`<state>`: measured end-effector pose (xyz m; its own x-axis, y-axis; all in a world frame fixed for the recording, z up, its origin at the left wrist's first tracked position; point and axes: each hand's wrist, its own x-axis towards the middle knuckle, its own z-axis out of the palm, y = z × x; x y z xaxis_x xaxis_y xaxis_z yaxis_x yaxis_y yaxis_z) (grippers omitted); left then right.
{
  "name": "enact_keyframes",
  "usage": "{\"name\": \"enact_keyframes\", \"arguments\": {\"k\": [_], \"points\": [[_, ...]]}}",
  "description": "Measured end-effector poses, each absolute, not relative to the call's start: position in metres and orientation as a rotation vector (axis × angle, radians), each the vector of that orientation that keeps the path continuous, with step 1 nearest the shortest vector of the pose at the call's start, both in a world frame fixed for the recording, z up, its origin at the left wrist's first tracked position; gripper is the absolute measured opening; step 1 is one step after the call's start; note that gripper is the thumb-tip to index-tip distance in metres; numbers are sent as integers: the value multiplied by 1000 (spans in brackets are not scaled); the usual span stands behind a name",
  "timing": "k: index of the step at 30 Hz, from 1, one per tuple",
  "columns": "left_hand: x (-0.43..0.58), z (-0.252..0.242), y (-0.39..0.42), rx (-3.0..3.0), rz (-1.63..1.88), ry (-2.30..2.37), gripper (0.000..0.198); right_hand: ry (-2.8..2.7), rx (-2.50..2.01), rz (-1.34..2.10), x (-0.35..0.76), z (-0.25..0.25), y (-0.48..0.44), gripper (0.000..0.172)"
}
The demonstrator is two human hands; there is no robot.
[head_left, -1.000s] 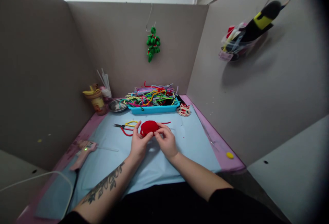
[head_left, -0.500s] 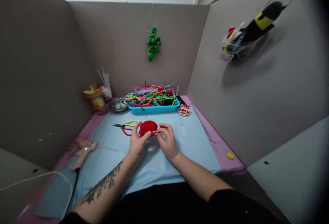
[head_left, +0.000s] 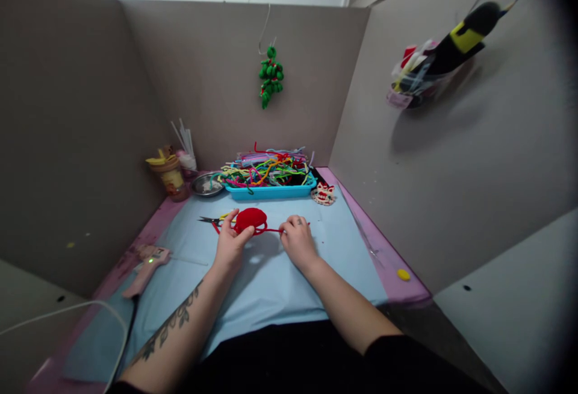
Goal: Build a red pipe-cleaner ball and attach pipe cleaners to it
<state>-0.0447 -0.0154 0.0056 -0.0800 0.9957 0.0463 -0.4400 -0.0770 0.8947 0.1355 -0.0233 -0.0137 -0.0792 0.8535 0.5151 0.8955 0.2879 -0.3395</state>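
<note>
My left hand is closed on a rounded red fuzzy piece, thumb along its lower edge. From that piece a red pipe cleaner runs to the right, with loops at the piece's lower side. My right hand pinches the pipe cleaner, and its tip pokes out past the fingers. Behind my left hand lie scissors with yellow and red handles, partly covered by the hand.
A blue tray heaped with colourful pipe cleaners stands at the back, a metal dish beside it. A pink glue gun rests at the left. Right of the tray lies a cream-and-red piece. Grey panels surround the table.
My left hand has moved left with the red piece. My right hand has drawn slightly right, so a straight length of red pipe cleaner now shows between the hands.
</note>
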Motion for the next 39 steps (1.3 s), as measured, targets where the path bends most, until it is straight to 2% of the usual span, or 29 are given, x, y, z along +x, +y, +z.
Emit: {"name": "enact_keyframes", "arguments": {"k": [8, 12, 16, 18, 23, 29, 35, 39], "points": [[-48, 10, -11, 788, 1473, 847, 85, -1764, -1622, 159, 152, -13, -18, 13], [-45, 10, -12, 793, 1446, 841, 83, -1240, -1295, 627, 154, -13, -13, 2], [-41, 8, -13, 749, 1430, 831, 81, -854, -905, 1042, 144, -10, -13, 14], [-40, 5, -13, 726, 1425, 828, 79, -852, -855, 1038, 139, -10, -16, 18], [-38, 0, -12, 690, 1427, 819, 74, -923, -946, 780, 132, -13, -22, 21], [-35, 1, -13, 704, 1433, 825, 74, -751, -787, 1002, 124, -12, -22, 27], [-31, 0, -14, 742, 1499, 846, 79, -834, -874, 963, 117, -14, -26, 30], [-29, 1, -15, 724, 1516, 817, 84, -791, -862, 1088, 111, -14, -25, 33]]}}
